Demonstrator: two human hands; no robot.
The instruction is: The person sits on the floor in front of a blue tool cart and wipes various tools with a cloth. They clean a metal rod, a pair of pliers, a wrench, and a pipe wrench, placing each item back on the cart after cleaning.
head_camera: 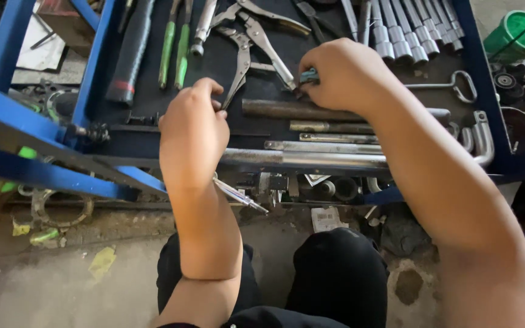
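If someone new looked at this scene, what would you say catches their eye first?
First, the two bare hands over the blue tool tray: the right hand closed on a small teal-handled tool, the left hand hovering over the tray's front edge. Next, the locking pliers lying splayed open between them, and the row of shiny sockets at the tray's top right.

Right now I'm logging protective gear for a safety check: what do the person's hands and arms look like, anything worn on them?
Both the left hand and the right hand are bare: no gloves, rings, watch or wristband show. Both forearms are uncovered as far as the picture reaches, with no sleeves in view. Below them, the knees are covered by black trousers.
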